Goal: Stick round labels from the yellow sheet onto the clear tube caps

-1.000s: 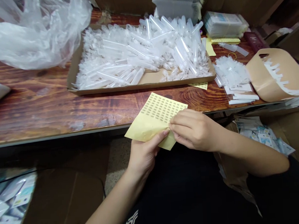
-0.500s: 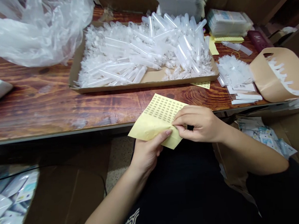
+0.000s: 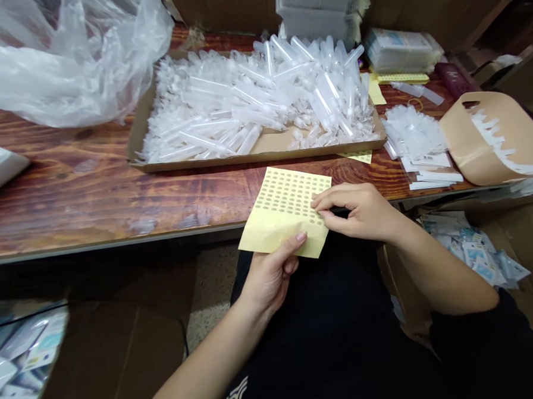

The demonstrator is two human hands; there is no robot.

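My left hand (image 3: pixel 274 270) grips a yellow sheet of small oval stickers (image 3: pixel 288 192) by its lower edge, thumb on top and fingers underneath. Rows of dark-printed ovals cover the upper part of the sheet, while its lower part is bare backing. At the sheet's right side, my right hand (image 3: pixel 354 210) has its thumb and fingertips drawn together over the stickers. Whatever is between those fingertips is too small to make out. Beyond the sheet, a shallow cardboard tray (image 3: pixel 255 158) holds many clear plastic tubes (image 3: pixel 226 106).
A large clear plastic bag (image 3: pixel 71 61) lies at the table's back left. On the right are a pile of small clear pieces (image 3: pixel 415 129), white strips (image 3: pixel 435 179) and a tan holder (image 3: pixel 464 135). A box of packaged items (image 3: pixel 479 248) stands below the table's right edge.
The sticker sheet has flattened out from its bent, tilted position. My right hand has shifted slightly up, and its fingertips have come a little apart from my left thumb.
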